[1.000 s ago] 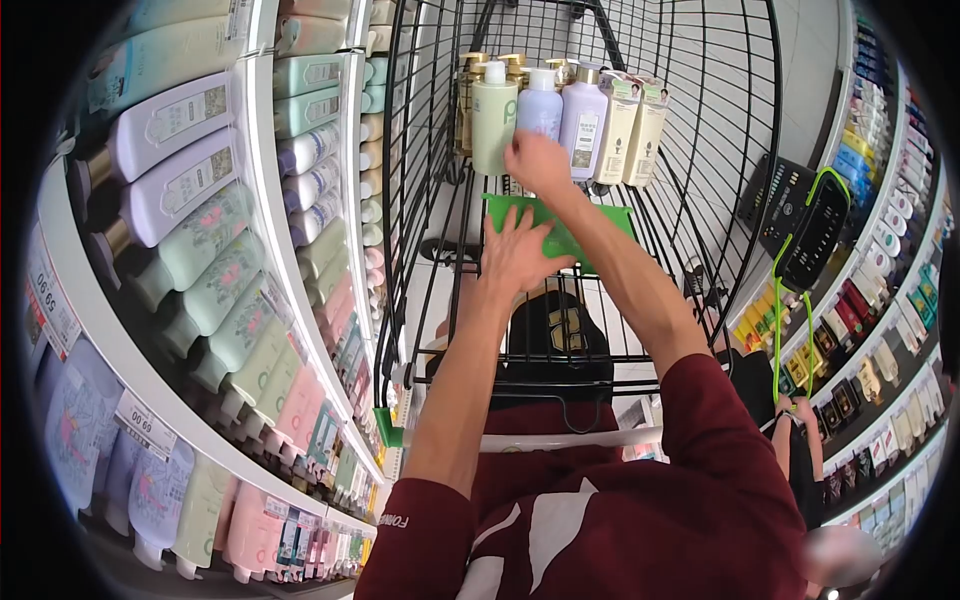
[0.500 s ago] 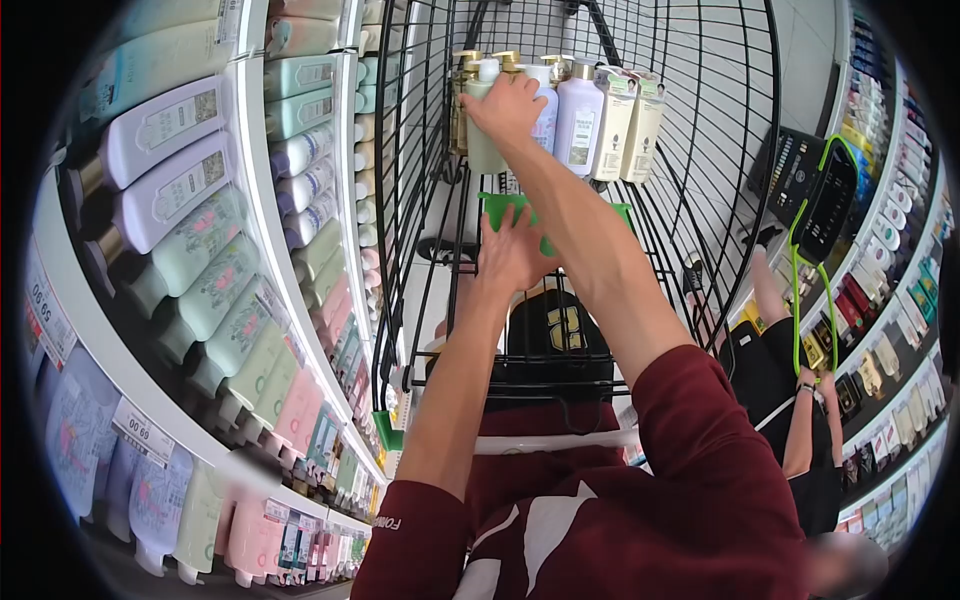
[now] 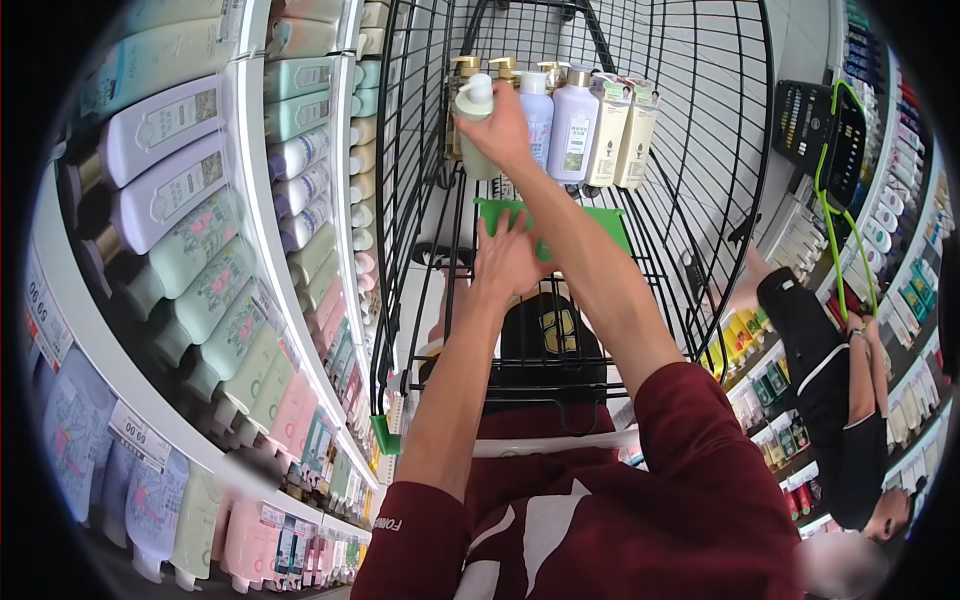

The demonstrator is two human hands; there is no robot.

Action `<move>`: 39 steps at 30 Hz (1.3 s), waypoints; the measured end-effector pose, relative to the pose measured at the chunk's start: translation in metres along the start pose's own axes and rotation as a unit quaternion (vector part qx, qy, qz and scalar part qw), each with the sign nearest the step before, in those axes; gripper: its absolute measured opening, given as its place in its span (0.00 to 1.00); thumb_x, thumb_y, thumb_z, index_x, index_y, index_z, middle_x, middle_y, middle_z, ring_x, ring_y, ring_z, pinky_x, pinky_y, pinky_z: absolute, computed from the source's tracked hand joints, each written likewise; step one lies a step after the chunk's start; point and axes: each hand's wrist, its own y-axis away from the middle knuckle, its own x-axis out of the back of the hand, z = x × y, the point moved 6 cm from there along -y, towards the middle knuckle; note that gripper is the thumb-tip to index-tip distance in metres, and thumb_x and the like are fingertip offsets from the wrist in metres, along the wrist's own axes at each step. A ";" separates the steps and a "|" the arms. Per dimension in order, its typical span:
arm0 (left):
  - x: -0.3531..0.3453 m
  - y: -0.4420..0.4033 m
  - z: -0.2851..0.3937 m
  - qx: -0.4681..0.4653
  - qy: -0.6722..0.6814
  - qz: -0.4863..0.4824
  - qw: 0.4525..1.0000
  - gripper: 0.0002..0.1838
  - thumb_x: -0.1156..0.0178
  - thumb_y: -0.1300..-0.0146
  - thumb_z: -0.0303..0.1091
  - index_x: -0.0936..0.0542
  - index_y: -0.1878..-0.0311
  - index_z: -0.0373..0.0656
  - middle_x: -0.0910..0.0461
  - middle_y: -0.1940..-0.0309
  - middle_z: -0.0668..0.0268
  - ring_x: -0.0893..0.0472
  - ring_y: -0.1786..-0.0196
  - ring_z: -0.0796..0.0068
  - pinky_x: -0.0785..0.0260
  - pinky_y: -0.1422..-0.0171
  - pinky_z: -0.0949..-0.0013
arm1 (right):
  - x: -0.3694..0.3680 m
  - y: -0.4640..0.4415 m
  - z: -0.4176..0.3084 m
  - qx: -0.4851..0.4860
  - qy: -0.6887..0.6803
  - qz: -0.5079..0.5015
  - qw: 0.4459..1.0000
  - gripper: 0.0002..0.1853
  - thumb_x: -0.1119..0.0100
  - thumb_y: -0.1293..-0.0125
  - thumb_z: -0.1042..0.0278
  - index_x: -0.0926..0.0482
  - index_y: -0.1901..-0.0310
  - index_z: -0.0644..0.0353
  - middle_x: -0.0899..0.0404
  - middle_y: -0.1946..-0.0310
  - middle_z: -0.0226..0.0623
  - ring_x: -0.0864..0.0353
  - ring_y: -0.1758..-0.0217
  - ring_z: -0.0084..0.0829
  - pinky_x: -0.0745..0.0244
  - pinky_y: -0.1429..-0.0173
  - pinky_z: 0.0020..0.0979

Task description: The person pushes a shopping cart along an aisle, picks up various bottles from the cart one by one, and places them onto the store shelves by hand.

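My right hand (image 3: 497, 125) is wrapped round the upper part of a pale green pump bottle (image 3: 477, 158) inside the black wire shopping cart (image 3: 690, 150). The bottle's white pump top leans slightly toward me. My left hand (image 3: 512, 258) lies with spread fingers on the green plastic panel (image 3: 590, 228) of the cart, below the bottles. Beside the held bottle stand a light blue pump bottle (image 3: 537, 128), a lavender bottle (image 3: 573, 130) with a silver cap, and cream cartons (image 3: 638, 140). Gold-topped bottles (image 3: 463, 66) stand behind, partly hidden by my hand.
To the left, shelves hold rows of lavender bottles (image 3: 170, 125), mint green bottles (image 3: 205, 265) and pink bottles (image 3: 290, 415), with price tags (image 3: 140, 435). At right, a person in black (image 3: 840, 400) stands by other shelves, near a dark case with a green strap (image 3: 832, 170).
My right hand has shifted slightly down and left, and the pale green bottle's top now tilts toward me. My left hand stays on the panel. The person at right has moved.
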 end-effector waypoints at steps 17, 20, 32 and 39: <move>0.000 -0.001 -0.001 0.006 -0.020 -0.005 1.000 0.45 0.39 0.44 0.72 0.26 0.28 0.53 0.38 0.23 0.48 0.44 0.19 0.49 0.65 0.19 0.34 | 0.152 0.081 0.005 0.041 -0.077 -0.031 0.996 0.45 0.17 0.55 0.60 0.33 0.37 0.64 0.22 0.47 0.46 0.19 0.45 0.38 0.22 0.40 0.38; 0.002 -0.003 -0.001 0.011 -0.011 -0.008 1.000 0.45 0.38 0.44 0.71 0.26 0.28 0.53 0.38 0.23 0.48 0.44 0.19 0.49 0.65 0.19 0.34 | 0.198 0.088 -0.013 0.128 0.036 0.005 0.991 0.45 0.18 0.55 0.63 0.33 0.36 0.64 0.22 0.48 0.46 0.19 0.46 0.41 0.22 0.41 0.39; 0.001 -0.003 0.001 0.015 -0.015 -0.012 1.000 0.45 0.36 0.45 0.70 0.26 0.28 0.52 0.39 0.23 0.49 0.43 0.19 0.49 0.65 0.18 0.37 | 0.217 0.092 0.074 0.158 0.044 0.166 0.972 0.44 0.18 0.55 0.64 0.33 0.38 0.65 0.28 0.46 0.45 0.24 0.43 0.40 0.26 0.38 0.39; 0.005 -0.002 0.001 0.012 -0.006 0.006 1.000 0.45 0.36 0.45 0.70 0.24 0.29 0.52 0.37 0.23 0.50 0.42 0.19 0.50 0.64 0.18 0.38 | 0.217 0.095 0.077 0.149 0.053 0.156 0.975 0.46 0.18 0.55 0.63 0.35 0.36 0.65 0.29 0.45 0.49 0.24 0.43 0.46 0.25 0.38 0.40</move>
